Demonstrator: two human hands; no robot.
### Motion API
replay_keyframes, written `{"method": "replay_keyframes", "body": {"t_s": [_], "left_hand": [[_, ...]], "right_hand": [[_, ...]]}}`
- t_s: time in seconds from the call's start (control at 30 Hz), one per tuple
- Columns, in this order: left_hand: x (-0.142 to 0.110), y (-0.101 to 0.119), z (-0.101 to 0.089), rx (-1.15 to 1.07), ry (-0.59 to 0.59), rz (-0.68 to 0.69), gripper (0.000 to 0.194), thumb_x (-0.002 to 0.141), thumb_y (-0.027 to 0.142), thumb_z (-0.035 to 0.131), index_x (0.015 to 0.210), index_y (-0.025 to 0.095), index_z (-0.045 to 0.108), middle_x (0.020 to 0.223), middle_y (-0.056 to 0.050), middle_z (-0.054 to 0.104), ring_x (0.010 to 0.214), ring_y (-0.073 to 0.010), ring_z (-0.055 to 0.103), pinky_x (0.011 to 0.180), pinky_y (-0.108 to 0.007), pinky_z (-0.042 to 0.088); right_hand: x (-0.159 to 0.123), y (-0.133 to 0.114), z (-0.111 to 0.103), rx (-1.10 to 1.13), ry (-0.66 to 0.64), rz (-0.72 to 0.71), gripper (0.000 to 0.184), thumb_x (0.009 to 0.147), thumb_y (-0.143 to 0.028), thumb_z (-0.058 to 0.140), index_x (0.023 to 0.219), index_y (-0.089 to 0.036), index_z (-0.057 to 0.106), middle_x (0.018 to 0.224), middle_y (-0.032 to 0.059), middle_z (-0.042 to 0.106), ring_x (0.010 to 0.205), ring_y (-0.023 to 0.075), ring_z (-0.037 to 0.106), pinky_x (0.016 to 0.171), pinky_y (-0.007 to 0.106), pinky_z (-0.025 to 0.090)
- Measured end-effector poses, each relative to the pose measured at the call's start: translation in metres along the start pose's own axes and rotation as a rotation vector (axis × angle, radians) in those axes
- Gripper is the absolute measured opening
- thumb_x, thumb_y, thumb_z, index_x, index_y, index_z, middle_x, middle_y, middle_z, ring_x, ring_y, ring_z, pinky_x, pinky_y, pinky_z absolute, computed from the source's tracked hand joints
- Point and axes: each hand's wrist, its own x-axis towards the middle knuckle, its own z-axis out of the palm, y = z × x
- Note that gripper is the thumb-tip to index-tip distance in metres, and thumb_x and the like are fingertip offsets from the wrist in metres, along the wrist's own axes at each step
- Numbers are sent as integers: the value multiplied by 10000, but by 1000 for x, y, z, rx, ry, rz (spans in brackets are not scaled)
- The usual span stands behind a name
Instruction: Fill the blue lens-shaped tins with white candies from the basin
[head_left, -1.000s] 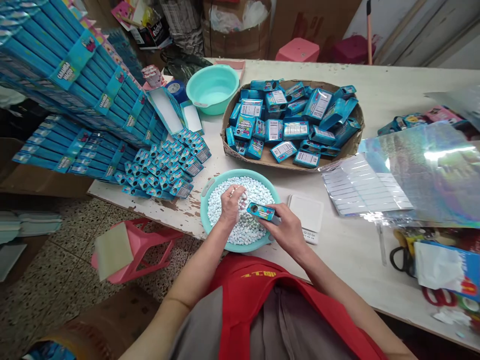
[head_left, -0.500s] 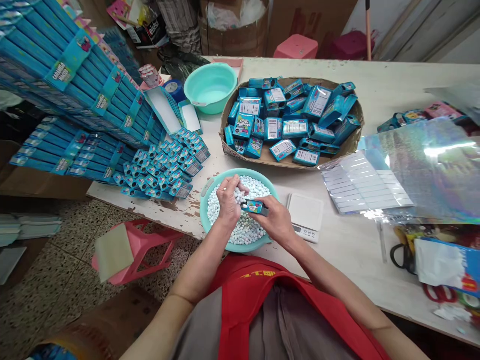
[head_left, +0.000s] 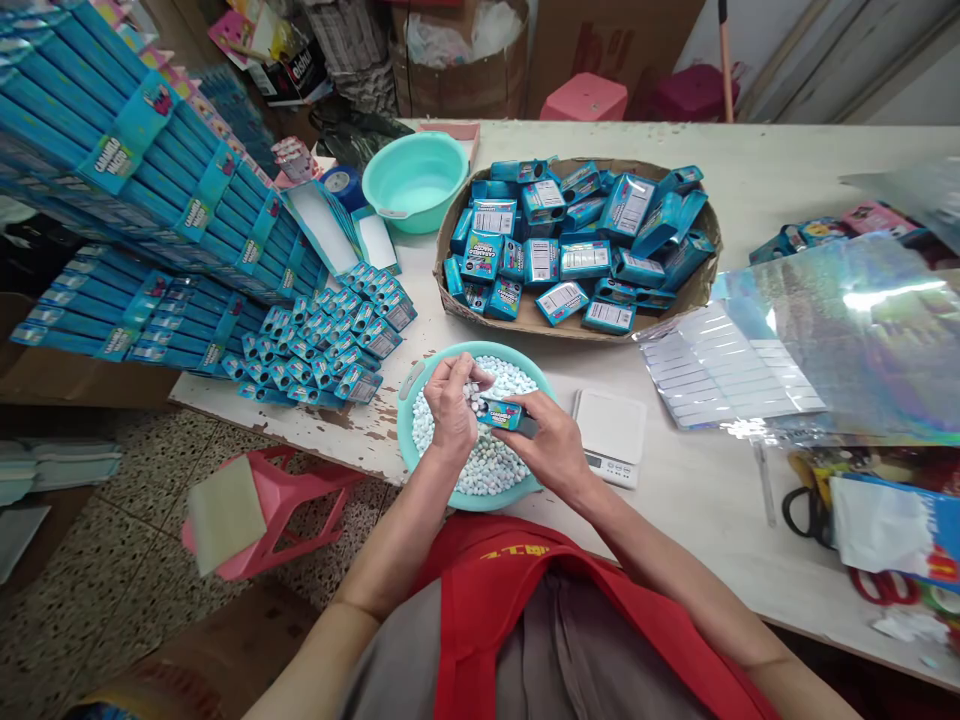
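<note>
Over a turquoise basin [head_left: 406,420] full of small pale candies [head_left: 489,468], both my hands work close together. My right hand [head_left: 551,435] is closed round a small blue candy box [head_left: 501,414], tilted with its end toward my left hand. My left hand [head_left: 454,400] is cupped, its fingers curled around some of the white candies, right at the end of the box. The palm side is partly hidden, so how many candies it holds cannot be made out. Just right of the basin lies a white digital scale [head_left: 611,430].
A cardboard tray [head_left: 450,310] of blue boxes stands behind the basin. Several small boxes [head_left: 330,340] are lined up at left, beside tall stacks of blue packs [head_left: 187,190]. Farther back is another turquoise basin [head_left: 416,175]. Shiny film sheets [head_left: 862,340] and black-handled scissors [head_left: 806,512] lie right.
The candies showing in my left hand at the box's end have become fewer. Both hands keep nearly the same place over the basin. The whole view has shifted slightly.
</note>
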Motion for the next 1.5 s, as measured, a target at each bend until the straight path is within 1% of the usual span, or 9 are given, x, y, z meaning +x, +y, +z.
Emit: {"method": "replay_keyframes", "body": {"t_s": [0.3, 0.6, 0.7, 0.9, 1.03, 1.1, 1.23, 1.4, 1.5], "left_hand": [[-1, -2, -2, 9, 8, 39, 262, 723, 381, 692, 680, 180, 530, 543, 41, 535, 470, -79, 495, 517, -225, 408], [-10, 6, 0, 42, 8, 31, 246, 761, 397, 642, 720, 170, 558, 542, 25, 584, 485, -102, 566, 555, -238, 456], [-15, 6, 2, 50, -22, 103, 227, 775, 390, 625, 730, 177, 565, 583, 21, 594, 527, -100, 578, 581, -237, 468], [-11, -6, 8, 35, -8, 67, 243, 748, 370, 655, 685, 171, 531, 582, 35, 541, 466, -62, 495, 492, -198, 405], [-10, 4, 8, -8, -87, 62, 234, 772, 383, 631, 733, 171, 540, 582, 28, 542, 462, -76, 507, 468, -203, 395], [-2, 7, 0, 14, -55, 106, 239, 793, 402, 605, 756, 176, 534, 564, 33, 532, 440, -75, 485, 453, -202, 375], [30, -23, -28, 389, 17, 247, 244, 873, 410, 484, 792, 187, 541, 637, 10, 565, 541, -106, 527, 570, -239, 438], [35, -85, -43, 1391, -359, 244, 246, 911, 379, 446, 955, 197, 605, 1052, -100, 609, 1041, -231, 541, 916, -361, 403], [23, -99, -39, 1627, -445, 223, 271, 913, 418, 435, 943, 195, 587, 1024, -109, 599, 1021, -245, 546, 859, -342, 406]], "right_hand": [[2, -2, 2, 10, -20, 0, 262, 739, -280, 695, 993, -246, 644, 934, 54, 672, 909, 253, 624, 791, 376, 493], [-2, -6, -1, 78, 15, 3, 260, 745, -244, 693, 997, -247, 631, 946, 52, 665, 926, 249, 621, 812, 378, 491], [-6, -7, -3, 108, 47, -23, 268, 756, -261, 691, 1015, -259, 625, 951, 49, 660, 931, 244, 616, 816, 376, 489], [-4, 4, 6, 136, 61, 28, 261, 744, -236, 685, 998, -233, 628, 948, 57, 656, 918, 249, 616, 808, 383, 489], [-2, 10, 9, 205, 48, -9, 281, 749, -240, 696, 1020, -241, 623, 970, 45, 654, 947, 233, 604, 839, 374, 478], [-6, 16, 7, 264, 40, 7, 283, 742, -266, 714, 1009, -238, 624, 951, 38, 649, 924, 224, 607, 824, 367, 483], [-20, 33, -8, 322, 132, 106, 327, 729, -313, 738, 1021, -238, 612, 954, 36, 625, 897, 215, 607, 795, 361, 493], [-33, 40, -23, 244, 118, 127, 307, 752, -328, 716, 1023, -239, 603, 977, 46, 623, 912, 220, 606, 797, 373, 500], [-35, 36, -26, 206, 116, 136, 305, 756, -343, 711, 1017, -231, 602, 961, 42, 627, 883, 211, 612, 770, 358, 504]]}}
